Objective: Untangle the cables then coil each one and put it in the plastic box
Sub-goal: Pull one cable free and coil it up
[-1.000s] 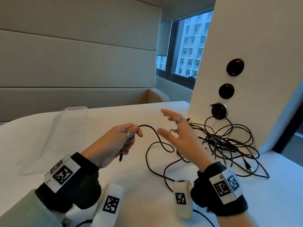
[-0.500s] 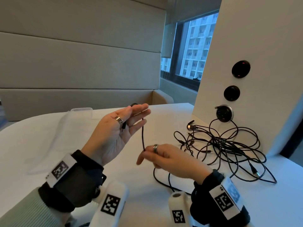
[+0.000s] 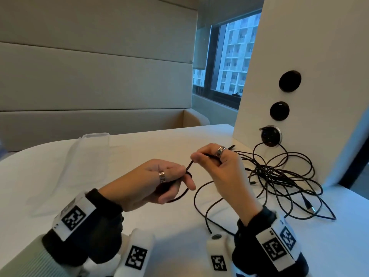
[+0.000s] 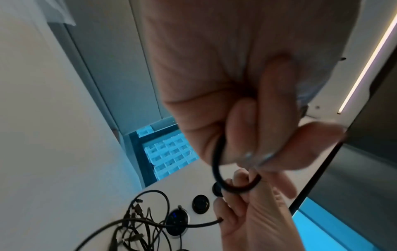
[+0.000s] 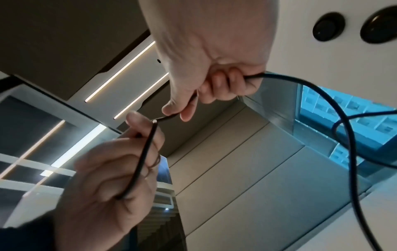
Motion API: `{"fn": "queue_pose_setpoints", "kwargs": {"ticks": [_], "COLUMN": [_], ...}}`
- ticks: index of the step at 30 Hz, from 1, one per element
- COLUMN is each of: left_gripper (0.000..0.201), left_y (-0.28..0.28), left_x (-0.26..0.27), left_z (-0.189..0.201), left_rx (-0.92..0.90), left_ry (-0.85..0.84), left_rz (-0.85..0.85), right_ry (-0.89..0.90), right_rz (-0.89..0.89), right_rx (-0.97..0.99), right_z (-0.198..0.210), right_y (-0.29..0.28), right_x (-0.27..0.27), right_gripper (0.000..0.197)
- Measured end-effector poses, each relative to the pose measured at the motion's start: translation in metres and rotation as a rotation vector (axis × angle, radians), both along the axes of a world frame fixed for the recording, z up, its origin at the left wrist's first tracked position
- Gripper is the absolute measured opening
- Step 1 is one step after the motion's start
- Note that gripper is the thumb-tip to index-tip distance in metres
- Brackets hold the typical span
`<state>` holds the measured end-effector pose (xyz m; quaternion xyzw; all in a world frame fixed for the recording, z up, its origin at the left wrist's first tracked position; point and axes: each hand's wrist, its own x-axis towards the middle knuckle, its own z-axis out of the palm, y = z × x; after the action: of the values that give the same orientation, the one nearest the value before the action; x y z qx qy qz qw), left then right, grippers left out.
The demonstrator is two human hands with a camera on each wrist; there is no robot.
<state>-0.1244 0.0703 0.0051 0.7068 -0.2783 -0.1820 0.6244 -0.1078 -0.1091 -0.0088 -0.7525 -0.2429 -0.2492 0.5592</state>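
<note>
A thin black cable (image 3: 189, 165) runs between my two hands above the white table (image 3: 139, 148). My left hand (image 3: 182, 177) grips it with curled fingers, and a small loop (image 4: 217, 176) hangs below them. Just to its right, my right hand (image 3: 198, 156) pinches the same cable between thumb and forefinger; the cable (image 5: 300, 81) leaves the back of that fist and trails down to the table. The other black cables lie in a tangled heap (image 3: 279, 176) at the right. The clear plastic box (image 3: 93, 144) stands at the back left, apart from both hands.
A white pillar (image 3: 311, 47) with round black sockets (image 3: 290, 80) rises right behind the heap, and one cable end sits by the lowest socket (image 3: 270, 135). A padded bench back and a window lie beyond the table.
My left hand has dropped and curled its fingers round the cable. My right hand has come up from below and now pinches the cable beside the left fingertips, with a small loop formed.
</note>
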Motion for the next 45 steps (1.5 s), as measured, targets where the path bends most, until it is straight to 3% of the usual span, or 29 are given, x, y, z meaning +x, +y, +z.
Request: {"fn": "queue_pose_setpoints", "kwargs": {"ticks": [3,7,10,12,14,17,18,21,24,26,28,29,31,34,37,39,41,45], "left_gripper": [0.028,0.028,0.029,0.024,0.019,0.023,0.026,0.04,0.039,0.033,0.028,0.027,0.023,0.024,0.016,0.02,0.037,0.044], "left_y": [-0.002,-0.006,0.005,0.009,0.009,0.007,0.006,-0.001,-0.007,-0.009,-0.01,-0.009,-0.006,0.007,0.015,0.011,0.004,-0.001], "left_x": [-0.005,-0.003,0.008,0.013,0.016,0.014,0.01,-0.004,-0.015,-0.018,-0.016,-0.013,-0.003,0.013,0.019,0.014,0.005,-0.01], "left_z": [0.002,0.014,0.015,0.012,0.006,0.0,0.001,0.009,0.016,0.019,0.02,0.019,0.015,0.011,0.004,0.002,0.005,0.016], "left_rx": [-0.152,-0.547,-0.675,-0.582,-0.304,0.164,0.211,0.133,-0.049,-0.223,-0.369,-0.433,-0.528,-0.428,0.023,0.19,0.205,-0.045], "left_ry": [0.029,-0.028,-0.149,-0.279,-0.485,-0.686,-0.638,-0.322,-0.117,-0.085,-0.111,-0.127,-0.191,-0.375,-0.558,-0.474,-0.303,-0.086], "left_rz": [-0.076,0.176,0.343,0.462,0.558,0.505,0.42,0.121,-0.002,-0.036,0.006,0.069,0.256,0.542,0.601,0.445,0.212,0.0], "right_ry": [0.062,0.155,0.193,0.235,0.202,0.03,-0.017,-0.074,-0.083,-0.044,0.117,0.196,0.227,0.18,-0.031,-0.172,-0.239,-0.155], "right_rz": [0.075,0.171,0.34,0.445,0.481,0.306,0.246,0.125,0.048,0.046,0.116,0.181,0.297,0.322,0.195,0.042,-0.103,-0.199], "right_rx": [-0.062,-0.347,-0.503,-0.545,-0.511,-0.298,-0.207,0.034,0.139,-0.044,-0.381,-0.512,-0.643,-0.607,-0.377,-0.254,-0.19,-0.273], "right_z": [-0.003,-0.004,0.004,0.01,0.014,0.016,0.016,0.018,0.017,0.015,0.013,0.01,0.009,0.01,0.011,0.007,0.004,0.001], "right_y": [0.006,0.011,0.015,0.017,0.016,0.005,0.001,-0.008,-0.009,-0.008,0.0,0.004,0.01,0.008,0.003,-0.001,-0.006,-0.009], "right_x": [0.0,-0.006,-0.022,-0.031,-0.034,-0.026,-0.022,-0.014,-0.007,-0.006,-0.011,-0.014,-0.021,-0.023,-0.014,-0.005,0.002,0.005], "right_gripper": [0.03,0.027,0.022,0.023,0.021,0.016,0.015,0.01,0.006,0.015,0.041,0.043,0.024,0.019,0.013,0.013,0.017,0.034]}}
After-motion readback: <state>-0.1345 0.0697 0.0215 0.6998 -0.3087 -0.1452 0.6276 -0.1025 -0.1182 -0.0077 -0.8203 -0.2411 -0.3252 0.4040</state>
